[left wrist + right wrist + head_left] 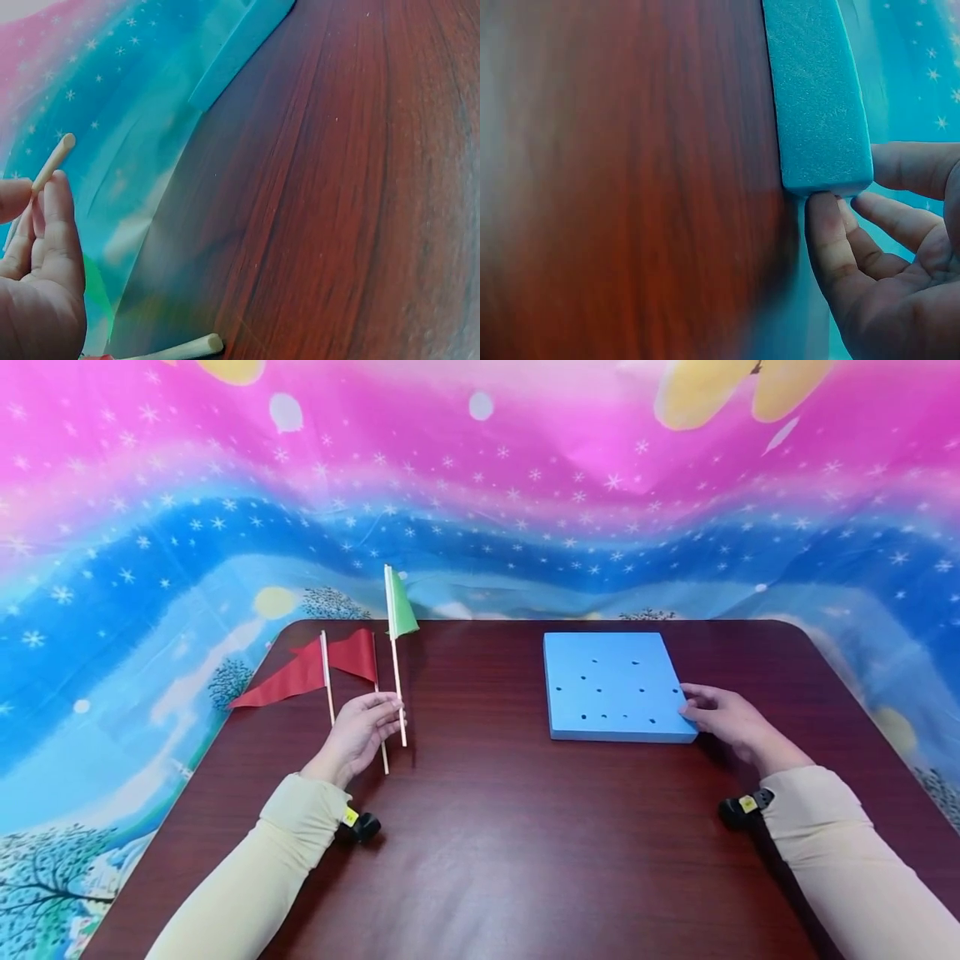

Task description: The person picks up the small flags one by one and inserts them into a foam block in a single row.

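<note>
In the head view my left hand (363, 735) pinches the wooden stick of a green flag (402, 602) between thumb and fingers. The flag stands upright over the left half of the table; the stick's lower end (56, 157) pokes past the fingertips in the left wrist view. Two red flags (288, 685) lie behind and beside that hand, their sticks partly hidden by it. To the right is a flat blue foam board (615, 647) with several small holes in its top. My right hand (723, 718) touches its right edge, fingertips against the side (821, 97).
A dark reddish-brown wooden table (480, 843) carries everything. Behind it and along its left and right sides hangs a pink and blue patterned cloth (480, 502). A black wrist camera (363, 827) sits under the left sleeve, another (738, 810) at the right.
</note>
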The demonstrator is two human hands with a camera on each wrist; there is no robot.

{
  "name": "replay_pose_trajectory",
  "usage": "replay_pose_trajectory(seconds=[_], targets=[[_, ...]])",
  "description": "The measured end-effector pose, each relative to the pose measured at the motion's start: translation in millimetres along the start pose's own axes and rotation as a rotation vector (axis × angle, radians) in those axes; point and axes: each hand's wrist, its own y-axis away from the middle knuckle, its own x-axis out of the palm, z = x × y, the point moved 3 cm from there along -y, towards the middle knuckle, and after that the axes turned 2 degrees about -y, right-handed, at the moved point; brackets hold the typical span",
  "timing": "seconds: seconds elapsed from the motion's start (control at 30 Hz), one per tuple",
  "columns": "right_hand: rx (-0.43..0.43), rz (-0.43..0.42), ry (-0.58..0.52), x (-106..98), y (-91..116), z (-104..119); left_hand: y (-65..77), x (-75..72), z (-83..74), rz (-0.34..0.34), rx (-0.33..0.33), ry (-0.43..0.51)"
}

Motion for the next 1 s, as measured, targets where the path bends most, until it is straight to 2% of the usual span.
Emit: replay_pose_trajectory(seconds=[0.27,0.53,0.67,0.83,1.0], targets=[[-0.059,-0.011,0.003,13,-1,9,1.7,11.9,-7.8,-0.131,0.134,0.102],[-0.053,-0.021,0.000,29,-3,19,1.5,28.0,-11.2,-0.184,0.170,0.129],[-0.060,-0.020,-0.025,36,-4,23,0.7,35.4,-12.0,-0.172,0.161,0.164],[-0.078,-0.030,-0.022,43,-5,30,0.0,41.4,-12.2,-0.131,0.110,0.196],[-0.081,-0.040,-0.016,48,-6,34,-1.1,43.0,-12.4,-0.107,0.083,0.189]])
